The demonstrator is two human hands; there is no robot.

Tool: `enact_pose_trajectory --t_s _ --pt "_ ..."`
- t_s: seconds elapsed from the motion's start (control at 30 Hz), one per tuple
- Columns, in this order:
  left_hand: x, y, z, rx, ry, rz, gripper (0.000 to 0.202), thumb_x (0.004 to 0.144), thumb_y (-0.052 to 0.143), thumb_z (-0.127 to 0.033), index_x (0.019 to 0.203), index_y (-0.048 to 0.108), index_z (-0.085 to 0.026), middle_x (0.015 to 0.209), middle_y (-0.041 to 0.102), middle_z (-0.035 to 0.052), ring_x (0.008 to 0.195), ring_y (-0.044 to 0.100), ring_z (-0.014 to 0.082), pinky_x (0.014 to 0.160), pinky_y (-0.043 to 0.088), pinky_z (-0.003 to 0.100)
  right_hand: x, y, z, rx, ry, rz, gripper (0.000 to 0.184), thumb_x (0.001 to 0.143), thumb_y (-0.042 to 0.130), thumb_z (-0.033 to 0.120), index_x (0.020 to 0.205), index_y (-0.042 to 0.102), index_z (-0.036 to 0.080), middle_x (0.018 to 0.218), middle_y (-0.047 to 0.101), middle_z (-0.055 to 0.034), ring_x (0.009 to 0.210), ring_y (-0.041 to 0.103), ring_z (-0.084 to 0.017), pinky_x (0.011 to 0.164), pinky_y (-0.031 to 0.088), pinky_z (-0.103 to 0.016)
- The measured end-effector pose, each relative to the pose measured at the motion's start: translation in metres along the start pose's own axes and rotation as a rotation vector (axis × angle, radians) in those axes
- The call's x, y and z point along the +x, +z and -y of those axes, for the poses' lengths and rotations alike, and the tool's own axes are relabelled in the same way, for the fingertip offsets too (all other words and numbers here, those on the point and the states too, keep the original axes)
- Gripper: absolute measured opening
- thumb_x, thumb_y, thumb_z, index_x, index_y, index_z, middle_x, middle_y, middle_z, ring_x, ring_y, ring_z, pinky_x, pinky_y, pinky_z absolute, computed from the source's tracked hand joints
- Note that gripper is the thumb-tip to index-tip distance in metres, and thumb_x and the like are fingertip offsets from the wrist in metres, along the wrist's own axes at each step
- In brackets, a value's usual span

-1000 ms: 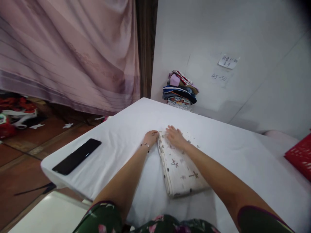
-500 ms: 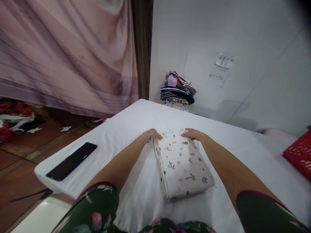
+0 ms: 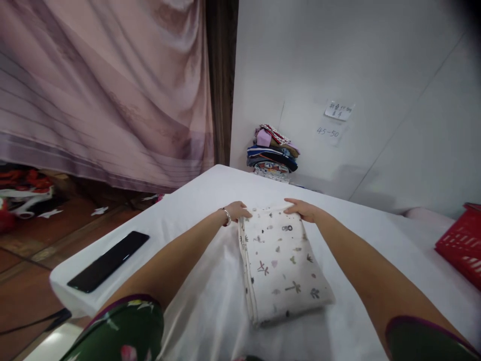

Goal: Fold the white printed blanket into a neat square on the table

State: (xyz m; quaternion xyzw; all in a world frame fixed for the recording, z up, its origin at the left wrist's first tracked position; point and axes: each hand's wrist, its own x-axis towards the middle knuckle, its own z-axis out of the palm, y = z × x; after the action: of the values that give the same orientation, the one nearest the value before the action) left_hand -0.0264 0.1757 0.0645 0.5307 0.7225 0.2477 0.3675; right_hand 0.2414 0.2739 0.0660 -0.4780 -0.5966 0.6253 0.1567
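A folded white cloth with small printed figures [image 3: 281, 263] lies on the white-covered table [image 3: 195, 210] in front of me. My left hand [image 3: 237, 211], with a bracelet on the wrist, grips the cloth's far left corner with curled fingers. My right hand [image 3: 300, 209] holds the far right corner, fingers closed over the edge. Both arms stretch forward along the cloth's two sides.
A black phone [image 3: 108, 260] lies near the table's left edge. A stack of folded clothes [image 3: 271, 155] sits at the far end against the white wall. A red basket [image 3: 460, 245] stands at the right. A pink curtain [image 3: 105, 90] hangs at the left.
My right hand has slid from the cloth's left part to its far right corner. My left hand has stayed at the far left corner. The view has tilted slightly.
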Motion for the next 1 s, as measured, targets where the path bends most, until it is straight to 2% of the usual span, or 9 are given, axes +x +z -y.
enact_pose_trajectory --t_s 0.1,0.27,0.4,0.47,0.57,0.67,0.73,0.83,1.0 --pt "-0.012 -0.030 -0.035 0.004 0.132 -0.027 0.057 0.062 0.069 -0.032 0.113 0.055 -0.013 0.098 0.064 0.0089 0.086 0.061 0.0199 0.062 0.049 0.023 -0.028 -0.011 0.041 -0.040 -0.169 -0.042 0.087 0.061 0.069 0.011 0.138 0.029 0.019 0.104 0.065 -0.0100 0.091 0.063 -0.021 0.085 0.049 -0.035" --pt "-0.052 -0.093 -0.117 0.152 0.570 -0.337 0.053 0.065 0.067 -0.031 0.113 0.056 -0.012 0.094 0.063 0.0037 0.088 0.059 0.0176 0.081 0.045 0.030 -0.087 -0.035 0.119 -0.327 -0.738 -0.278 0.079 0.063 0.069 0.018 0.135 0.036 0.021 0.107 0.061 -0.0065 0.093 0.060 -0.022 0.084 0.048 -0.038" --pt "-0.100 -0.102 -0.141 0.268 0.842 -0.511 0.047 0.074 0.056 -0.028 0.120 0.051 -0.016 0.104 0.059 0.0030 0.101 0.054 0.0206 0.089 0.040 0.035 -0.131 -0.034 0.126 -0.625 -1.081 -0.553 0.081 0.066 0.069 0.025 0.138 0.030 0.024 0.111 0.056 -0.0049 0.096 0.056 -0.020 0.085 0.047 -0.036" --pt "-0.116 -0.082 -0.121 0.399 0.932 -0.531 0.048 0.073 0.056 -0.025 0.120 0.051 -0.017 0.108 0.058 0.0051 0.107 0.050 0.0236 0.096 0.034 0.040 -0.140 -0.024 0.093 -0.802 -1.191 -0.640 0.078 0.070 0.065 0.024 0.139 0.027 0.023 0.113 0.054 -0.0072 0.100 0.054 -0.022 0.087 0.046 -0.039" --pt "-0.124 -0.026 -0.058 0.593 0.984 -0.494 0.051 0.071 0.054 -0.016 0.122 0.048 -0.018 0.109 0.058 0.0076 0.109 0.048 0.0226 0.105 0.021 0.045 -0.135 0.001 0.004 -1.035 -1.212 -0.648 0.067 0.076 0.054 0.017 0.138 0.029 0.024 0.122 0.049 -0.0125 0.111 0.047 -0.027 0.091 0.044 -0.043" --pt "-0.126 0.038 0.016 0.684 0.964 -0.350 0.051 0.068 0.052 -0.008 0.118 0.050 -0.019 0.103 0.061 0.0068 0.108 0.049 0.0207 0.107 0.017 0.045 -0.125 0.031 -0.094 -1.131 -1.145 -0.563 0.065 0.079 0.044 0.011 0.140 0.025 0.024 0.122 0.048 -0.0134 0.111 0.048 -0.026 0.089 0.046 -0.044" --pt "-0.129 0.071 0.052 0.694 0.966 -0.259 0.048 0.066 0.051 -0.006 0.112 0.053 -0.021 0.098 0.063 0.0052 0.105 0.050 0.0206 0.106 0.018 0.045 -0.123 0.048 -0.139 -1.145 -1.120 -0.462 0.065 0.080 0.041 0.008 0.140 0.024 0.024 0.116 0.054 -0.0121 0.105 0.053 -0.024 0.085 0.048 -0.042" --pt "-0.136 0.091 0.073 0.680 0.947 -0.252 0.043 0.067 0.048 -0.004 0.106 0.055 -0.020 0.098 0.063 0.0047 0.104 0.050 0.0190 0.107 0.017 0.044 -0.130 0.061 -0.164 -1.134 -1.059 -0.445 0.066 0.079 0.038 0.005 0.141 0.023 0.024 0.114 0.056 -0.0116 0.104 0.054 -0.025 0.086 0.047 -0.045" --pt "-0.151 0.087 0.069 0.682 0.960 -0.256 0.037 0.069 0.047 -0.004 0.103 0.055 -0.018 0.100 0.061 0.0055 0.107 0.048 0.0193 0.107 0.018 0.043 -0.143 0.065 -0.158 -1.127 -1.125 -0.442 0.070 0.079 0.039 0.005 0.143 0.016 0.024 0.111 0.058 -0.0122 0.100 0.055 -0.025 0.082 0.049 -0.045"
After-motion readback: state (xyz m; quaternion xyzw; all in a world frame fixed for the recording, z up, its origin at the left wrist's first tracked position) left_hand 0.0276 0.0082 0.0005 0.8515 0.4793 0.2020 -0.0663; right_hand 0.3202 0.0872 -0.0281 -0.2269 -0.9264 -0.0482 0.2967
